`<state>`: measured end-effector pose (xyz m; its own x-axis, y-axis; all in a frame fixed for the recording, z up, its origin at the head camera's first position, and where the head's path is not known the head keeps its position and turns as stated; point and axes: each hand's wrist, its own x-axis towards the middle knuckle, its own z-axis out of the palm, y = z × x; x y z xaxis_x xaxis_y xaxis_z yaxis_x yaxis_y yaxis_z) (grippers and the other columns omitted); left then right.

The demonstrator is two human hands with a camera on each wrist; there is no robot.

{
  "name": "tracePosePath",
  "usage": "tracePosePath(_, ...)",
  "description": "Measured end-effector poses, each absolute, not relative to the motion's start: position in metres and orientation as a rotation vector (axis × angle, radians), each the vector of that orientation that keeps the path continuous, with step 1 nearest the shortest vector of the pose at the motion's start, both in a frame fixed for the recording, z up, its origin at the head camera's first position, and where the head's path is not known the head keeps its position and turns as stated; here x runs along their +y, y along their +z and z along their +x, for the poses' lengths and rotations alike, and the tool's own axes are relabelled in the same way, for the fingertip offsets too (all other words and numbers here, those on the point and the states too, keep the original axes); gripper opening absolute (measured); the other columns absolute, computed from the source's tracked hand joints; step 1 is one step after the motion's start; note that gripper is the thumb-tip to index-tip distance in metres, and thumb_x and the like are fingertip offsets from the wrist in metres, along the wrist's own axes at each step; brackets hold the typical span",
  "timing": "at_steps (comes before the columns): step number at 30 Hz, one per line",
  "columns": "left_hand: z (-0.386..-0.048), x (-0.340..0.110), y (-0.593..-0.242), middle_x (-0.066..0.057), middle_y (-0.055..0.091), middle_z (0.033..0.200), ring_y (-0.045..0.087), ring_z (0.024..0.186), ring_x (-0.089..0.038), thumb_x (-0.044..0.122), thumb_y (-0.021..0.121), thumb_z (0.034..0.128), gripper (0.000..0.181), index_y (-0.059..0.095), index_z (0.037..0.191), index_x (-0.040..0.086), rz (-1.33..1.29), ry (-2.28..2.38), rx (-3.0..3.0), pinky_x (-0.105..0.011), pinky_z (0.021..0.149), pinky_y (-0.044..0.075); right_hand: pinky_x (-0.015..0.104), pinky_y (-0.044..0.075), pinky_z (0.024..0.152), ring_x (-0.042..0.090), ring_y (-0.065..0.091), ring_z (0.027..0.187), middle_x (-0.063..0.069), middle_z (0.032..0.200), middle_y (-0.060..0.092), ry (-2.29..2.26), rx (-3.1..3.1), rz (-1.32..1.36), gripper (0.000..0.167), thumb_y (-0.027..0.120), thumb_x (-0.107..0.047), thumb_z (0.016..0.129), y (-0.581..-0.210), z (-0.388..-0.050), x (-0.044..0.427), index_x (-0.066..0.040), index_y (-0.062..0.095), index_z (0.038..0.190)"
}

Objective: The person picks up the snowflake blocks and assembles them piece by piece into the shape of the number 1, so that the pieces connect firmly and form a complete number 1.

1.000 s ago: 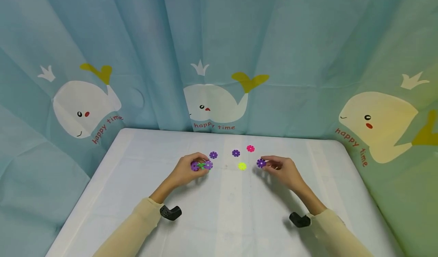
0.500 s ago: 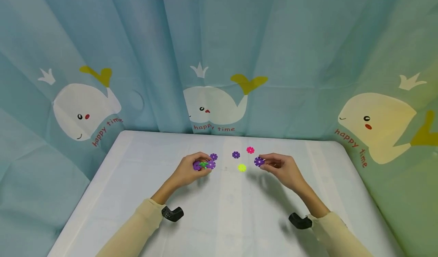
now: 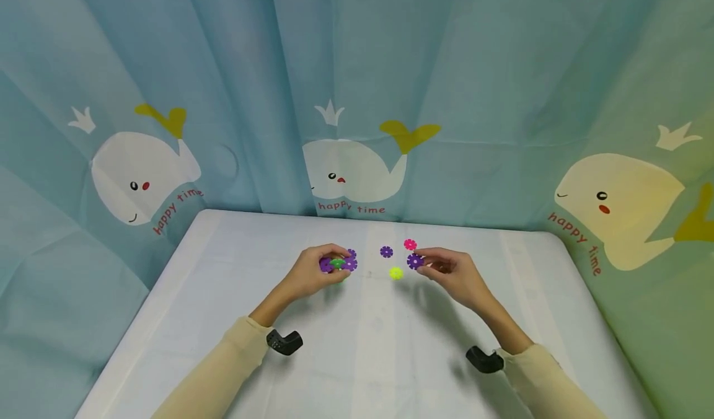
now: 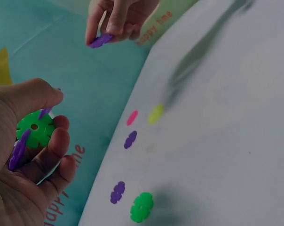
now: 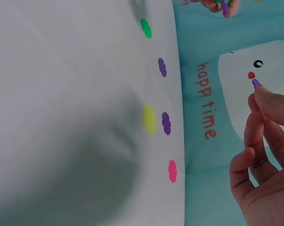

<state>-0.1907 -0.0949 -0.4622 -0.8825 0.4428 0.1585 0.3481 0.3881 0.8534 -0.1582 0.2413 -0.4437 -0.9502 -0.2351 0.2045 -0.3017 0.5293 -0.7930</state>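
Observation:
My left hand [image 3: 308, 275] holds a joined piece of flower-shaped plastic discs above the table. A green disc [image 4: 42, 133] stands in that piece between two purple ones, a purple disc [image 4: 19, 153] near the palm and another at the fingertips. My right hand [image 3: 462, 276] pinches a single purple disc [image 3: 414, 261] by its edge between thumb and fingertips, also raised off the table. A gap separates the two hands. Part of the joined piece is hidden behind the left fingers.
Loose on the white table [image 3: 368, 344] lie a purple disc [image 3: 386, 251], a pink disc [image 3: 409, 244], a yellow disc [image 3: 396, 273], a second purple disc [image 4: 117, 192] and a green disc [image 4: 142, 207]. A blue-green curtain [image 3: 480, 84] with whale prints hangs behind the table.
Both hands have come closer together, the left moving right with its joined discs and the right moving left with its purple disc. The left hand now partly covers a loose purple disc.

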Motion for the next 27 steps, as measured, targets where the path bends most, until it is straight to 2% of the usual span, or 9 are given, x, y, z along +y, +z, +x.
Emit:
tracePosePath(4,-0.191,-0.092,-0.460,-0.002,0.070,0.122,0.063,0.105,-0.017,0.021,0.081,0.0886,0.032,0.074,0.119,0.016,0.742,1.531,2.512,-0.035,0.091,0.053,0.026,0.052,0.063,0.026,0.066,0.075,0.012,0.095,0.074,1.403,-2.681,0.523,0.032,0.075,-0.002,0.092,-0.438,-0.158,0.231,-0.002,0.072,0.124)
tracePosePath(8,-0.191,-0.089,-0.459,-0.002,0.070,0.121,0.062,0.103,-0.018,0.021,0.080,0.0885,0.032,0.073,0.119,0.016,0.750,1.533,2.502,-0.034,0.089,0.053,0.026,0.051,0.063,0.026,0.066,0.076,0.005,0.098,0.075,1.427,-2.676,0.572,0.033,0.076,-0.009,0.094,-0.440,-0.160,0.223,-0.009,0.072,0.126)
tracePosePath(14,-0.188,-0.085,-0.459,-0.002,0.070,0.120,0.062,0.102,-0.017,0.022,0.081,0.0878,0.031,0.073,0.117,0.017,0.735,1.544,2.487,-0.032,0.088,0.054,0.028,0.053,0.065,0.021,0.067,0.076,-0.002,0.100,0.076,1.458,-2.643,0.660,0.029,0.077,-0.017,0.094,-0.447,-0.165,0.212,-0.016,0.076,0.122)
tracePosePath(18,-0.187,-0.083,-0.460,-0.003,0.070,0.119,0.063,0.100,-0.017,0.020,0.081,0.0873,0.031,0.073,0.117,0.016,0.731,1.551,2.479,-0.031,0.086,0.054,0.029,0.055,0.066,0.016,0.067,0.076,-0.002,0.104,0.076,1.462,-2.626,0.707,0.028,0.079,-0.015,0.092,-0.450,-0.166,0.202,-0.017,0.077,0.120)
tracePosePath(27,-0.186,-0.080,-0.463,-0.003,0.070,0.116,0.063,0.097,-0.016,0.022,0.081,0.0876,0.031,0.073,0.117,0.016,0.736,1.531,2.481,-0.031,0.083,0.055,0.029,0.056,0.069,0.015,0.067,0.078,-0.003,0.107,0.076,1.464,-2.599,0.755,0.028,0.079,-0.012,0.091,-0.456,-0.165,0.184,-0.017,0.077,0.119)
